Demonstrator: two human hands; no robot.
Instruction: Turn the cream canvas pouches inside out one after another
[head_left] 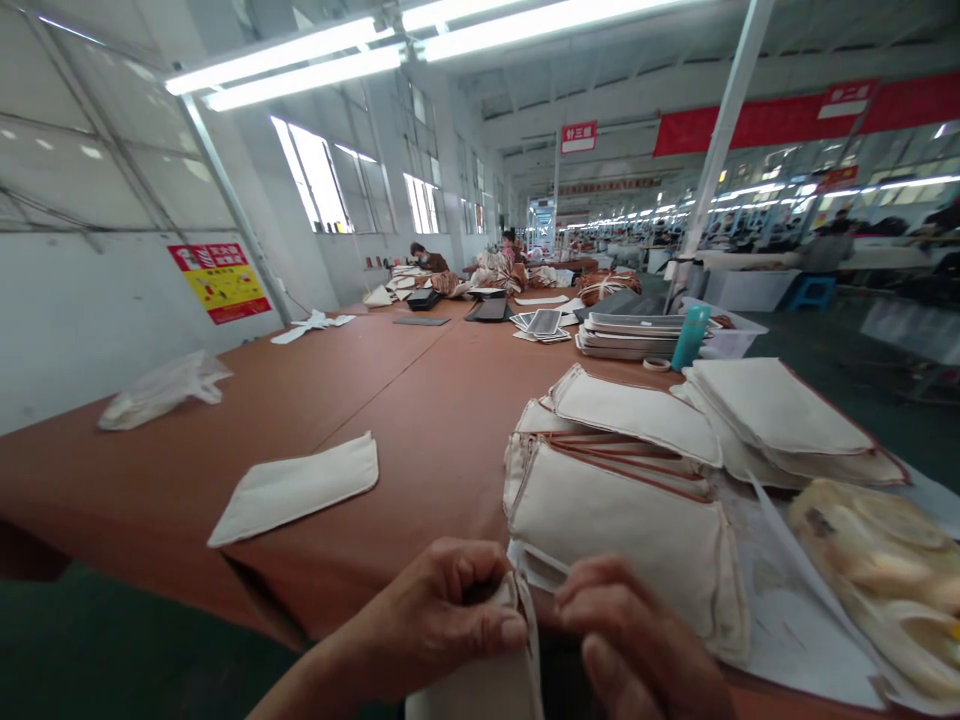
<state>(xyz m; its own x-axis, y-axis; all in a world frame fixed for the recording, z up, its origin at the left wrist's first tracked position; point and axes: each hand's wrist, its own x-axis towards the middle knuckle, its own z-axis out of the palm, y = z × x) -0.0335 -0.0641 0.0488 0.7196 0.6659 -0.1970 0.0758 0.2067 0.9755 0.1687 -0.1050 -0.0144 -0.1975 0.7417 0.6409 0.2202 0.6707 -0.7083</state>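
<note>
The left hand (450, 605) grips a cream fabric piece (476, 690), thumb on one face and bent fingers behind, in front of the big cream pile (622, 505), by its near left corner. The piece stands tilted, with its seamed edge facing the right hand (630, 630). That hand is blurred, its fingers loosely curled just beside the edge; whether it touches or holds anything, I cannot tell.

The big cream pile lies on the brown bench (420, 400), showing brown edges between its layers. Left of it, well apart, a single cream panel (300, 490) lies flat; farther left sits a clear plastic bag (165, 390). Right of the pile are a second cream stack (780, 410) and a blurred yellowish container (885, 560). Behind it stand a teal bottle (690, 338) and, near that, a tape roll (657, 365).
</note>
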